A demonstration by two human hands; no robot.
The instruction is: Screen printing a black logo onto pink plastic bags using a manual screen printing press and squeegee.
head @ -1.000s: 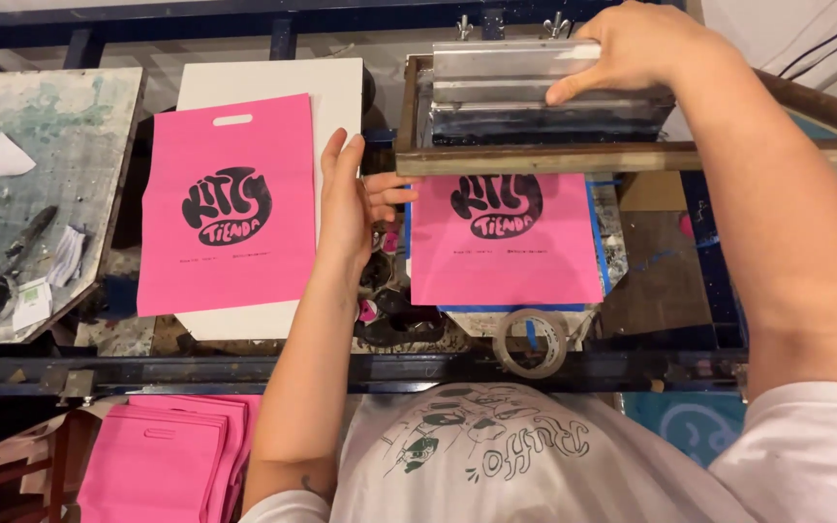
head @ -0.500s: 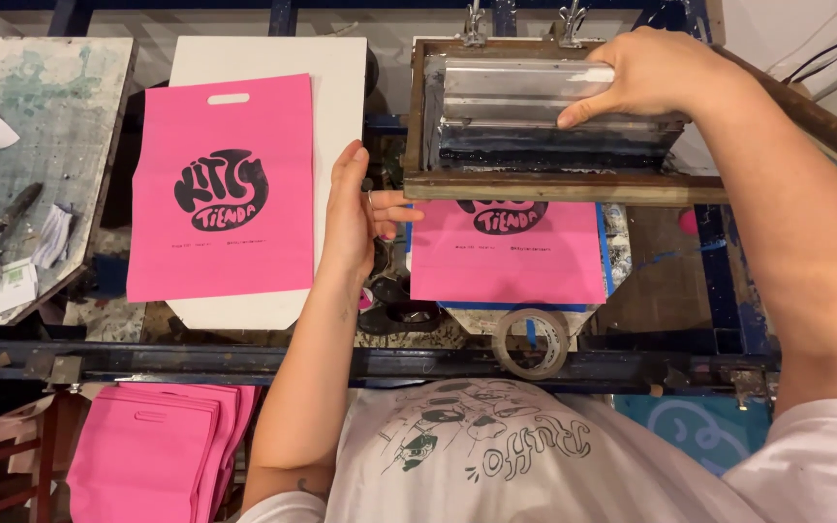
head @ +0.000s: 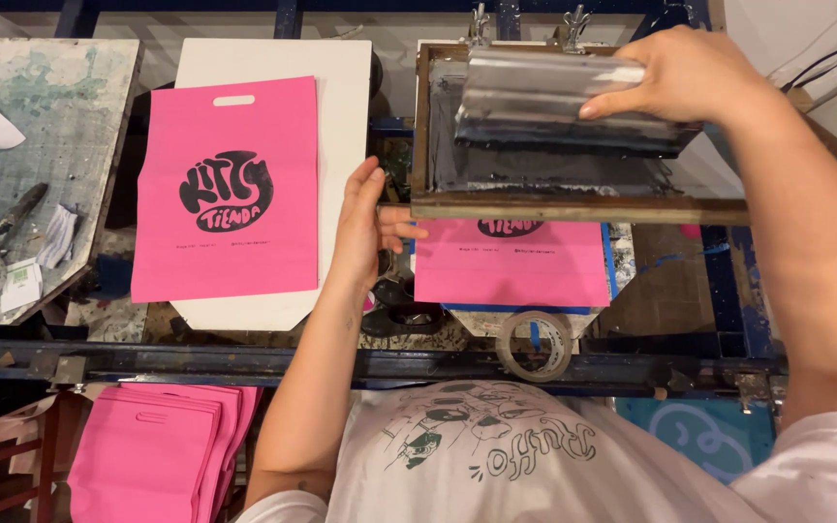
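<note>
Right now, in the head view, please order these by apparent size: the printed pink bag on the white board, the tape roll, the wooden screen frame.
1. wooden screen frame
2. printed pink bag, close to the frame, unsure
3. tape roll, clearly smallest

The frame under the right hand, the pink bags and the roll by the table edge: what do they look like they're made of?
The frame looks like bare, ink-stained wood: brown, square-cut bars. The right hand rests on a squeegee with a shiny grey, probably metal handle. The pink bags look like matte non-woven fabric, flat and without gloss, though paper is possible. The roll looks like clear plastic tape on a pale core.
</note>
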